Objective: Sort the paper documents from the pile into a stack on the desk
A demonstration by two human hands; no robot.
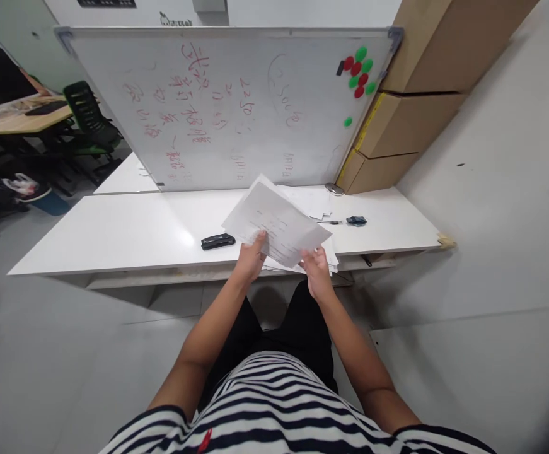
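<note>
Several sheets of paper [281, 217] with lines of writing are held tilted over the front edge of the white table [127, 233]. My left hand [251, 255] pinches their lower left edge, thumb on top. At the lower right corner, my right hand [316, 268] grips the same sheets between thumb and fingers. A black stapler [218, 241] lies on the table just left of my left hand. Beneath the held sheets, more papers [333, 260] stick out at the table's front edge. Another pile of papers [314, 200] lies behind, partly hidden.
A whiteboard [255, 126] with red writing and round magnets stands along the table's back. Cardboard boxes [378, 170] are stacked at the right, beside the wall. A pen [333, 222] and a small dark object [356, 221] lie on the right part of the table.
</note>
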